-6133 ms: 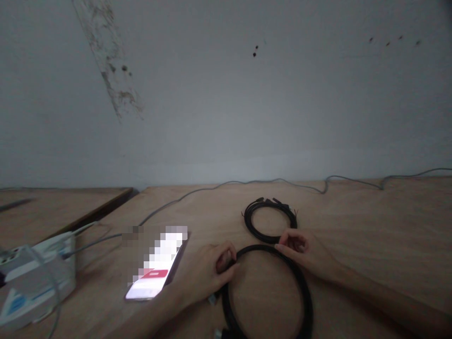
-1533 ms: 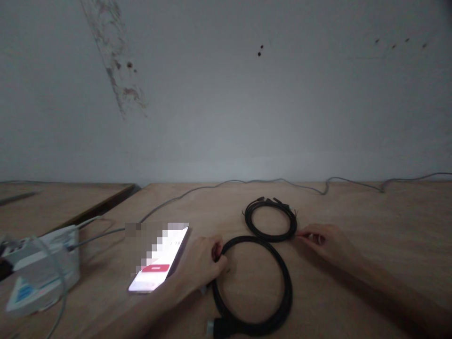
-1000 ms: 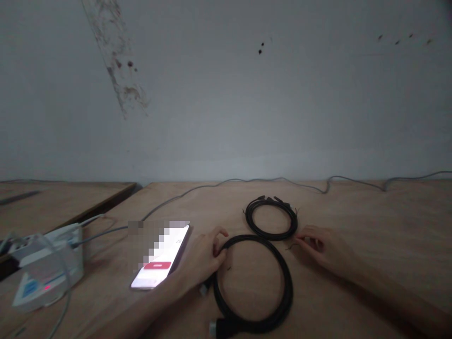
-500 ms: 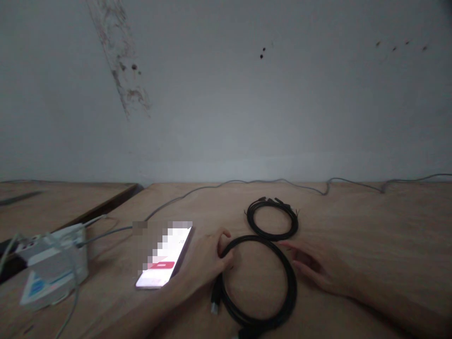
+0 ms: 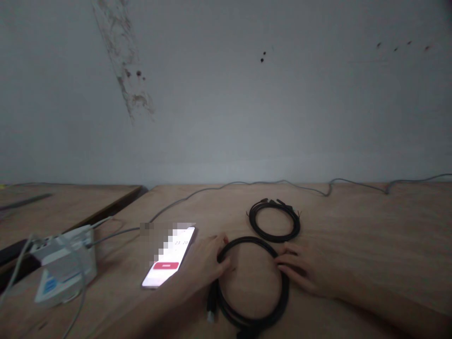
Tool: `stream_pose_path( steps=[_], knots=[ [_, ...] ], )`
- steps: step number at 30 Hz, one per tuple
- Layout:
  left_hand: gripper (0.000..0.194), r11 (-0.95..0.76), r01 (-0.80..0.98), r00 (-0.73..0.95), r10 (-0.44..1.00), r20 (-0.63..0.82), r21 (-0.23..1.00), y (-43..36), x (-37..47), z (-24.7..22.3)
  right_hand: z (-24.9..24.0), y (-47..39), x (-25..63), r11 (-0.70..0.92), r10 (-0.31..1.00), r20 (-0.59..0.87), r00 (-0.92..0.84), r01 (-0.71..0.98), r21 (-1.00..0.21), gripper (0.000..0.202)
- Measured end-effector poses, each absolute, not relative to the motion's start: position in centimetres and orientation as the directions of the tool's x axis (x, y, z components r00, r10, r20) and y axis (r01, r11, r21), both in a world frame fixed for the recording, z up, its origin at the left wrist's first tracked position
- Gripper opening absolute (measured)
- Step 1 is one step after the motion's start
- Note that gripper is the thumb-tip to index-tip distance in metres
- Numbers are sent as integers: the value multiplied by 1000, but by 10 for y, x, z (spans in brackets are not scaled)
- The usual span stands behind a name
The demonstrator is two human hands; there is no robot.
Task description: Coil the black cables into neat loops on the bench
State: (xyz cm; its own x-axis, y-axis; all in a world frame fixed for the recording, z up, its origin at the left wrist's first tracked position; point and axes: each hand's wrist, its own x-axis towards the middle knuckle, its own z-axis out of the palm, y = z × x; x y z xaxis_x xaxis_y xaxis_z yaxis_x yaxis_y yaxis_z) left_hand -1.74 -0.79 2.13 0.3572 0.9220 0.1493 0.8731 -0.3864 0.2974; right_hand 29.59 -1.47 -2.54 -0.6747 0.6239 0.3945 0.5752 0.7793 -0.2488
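Observation:
A black cable lies wound in a large coil on the wooden table, with a metal-tipped plug at its lower left. My left hand is closed on the coil's upper left side, thumb inside the loop and fingers bent around it. On the opposite side my right hand has its thumb and fingers closed at the coil's right edge. Just behind sits a smaller coil of black cable, its connectors at the far side and tie ends sticking out; neither hand touches it.
A phone with a lit screen lies left of my left forearm. Farther left, a white power strip and white adapter have cords attached. A thin grey cord runs along the wall. A gap separates two tabletops.
My right hand has come left from beside the large coil and now grips its right edge. The coil's right side has shifted slightly left. My left hand stays at the coil.

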Motion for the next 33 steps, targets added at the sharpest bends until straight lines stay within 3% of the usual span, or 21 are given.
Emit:
stream_pose_path(
  steps=[4, 10, 20, 27, 33],
  knots=[
    [25, -404, 881, 366, 912, 185, 248, -6, -15, 23, -28, -7, 287, 799, 599, 431, -674, 536, -272, 29],
    [41, -597, 761, 584, 801, 132, 253, -2, -13, 17, -32, -3, 286, 783, 619, 438, -652, 559, -273, 33],
    [66, -727, 611, 752, 657, 57, 314, -4, -6, 21, -33, -9, 291, 743, 667, 528, -525, 523, -419, 30],
    [57, -672, 687, 688, 724, 52, 278, -12, -11, 16, -43, -7, 293, 691, 707, 563, -429, 589, -419, 26],
    [50, -517, 853, 509, 854, 108, 68, -28, -8, 22, -50, -4, 296, 634, 743, 561, -363, 649, -420, 25]
  ],
)
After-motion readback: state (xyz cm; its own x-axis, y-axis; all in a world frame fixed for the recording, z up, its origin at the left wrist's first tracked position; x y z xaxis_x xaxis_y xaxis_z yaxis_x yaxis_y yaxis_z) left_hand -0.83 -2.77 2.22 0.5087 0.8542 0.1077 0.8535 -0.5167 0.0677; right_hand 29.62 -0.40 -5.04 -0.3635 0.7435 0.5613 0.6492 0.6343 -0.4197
